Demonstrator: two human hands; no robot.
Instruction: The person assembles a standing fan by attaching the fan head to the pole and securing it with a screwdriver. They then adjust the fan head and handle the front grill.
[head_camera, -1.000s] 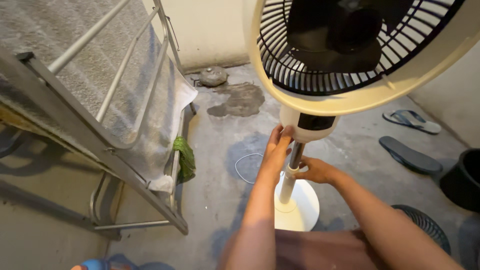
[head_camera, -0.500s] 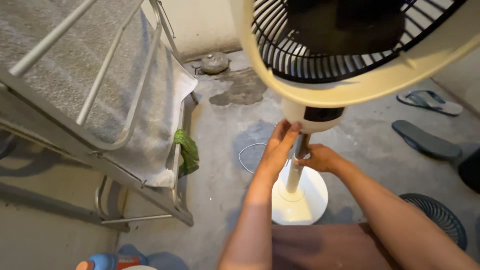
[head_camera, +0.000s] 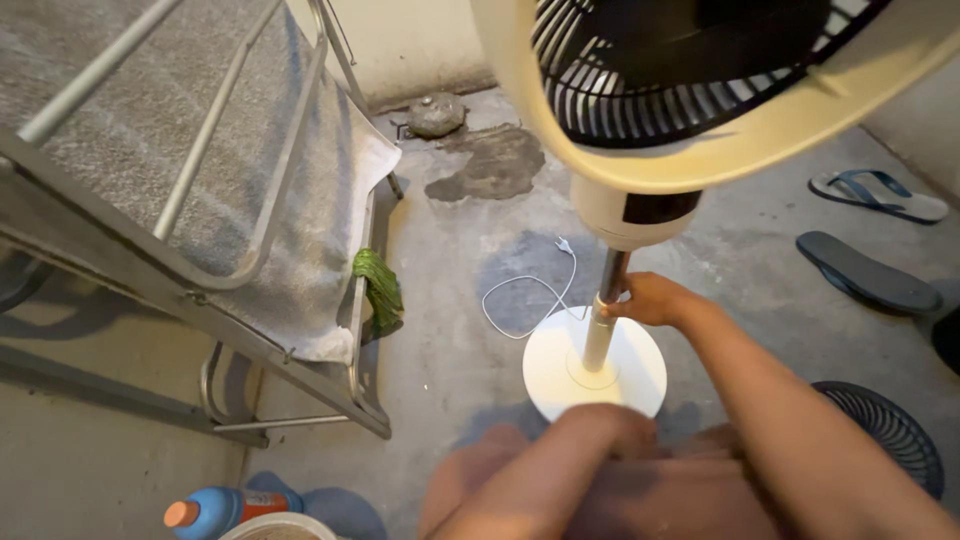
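A cream stand fan stands on the concrete floor; its head with a black grille (head_camera: 690, 70) fills the top of the view. My right hand (head_camera: 648, 298) grips the fan's metal pole (head_camera: 603, 330) just under the motor housing. My left hand (head_camera: 600, 428) is off the pole, low and close to me at the near edge of the round white base (head_camera: 640, 375). It is blurred, with the fingers seemingly curled and nothing visible in it. The fan's white cord (head_camera: 530, 292) lies looped on the floor behind the base.
A metal drying rack (head_camera: 270, 210) draped with a grey towel fills the left, a green cloth (head_camera: 378, 285) hanging at its corner. Two flip-flops (head_camera: 868, 270) lie at right. A loose black fan grille (head_camera: 885, 432) sits lower right. A blue bottle (head_camera: 215, 510) stands bottom left.
My left hand has let go of the pole and dropped back towards me. My right hand stays on the pole. The view has shifted so the fan sits further right.
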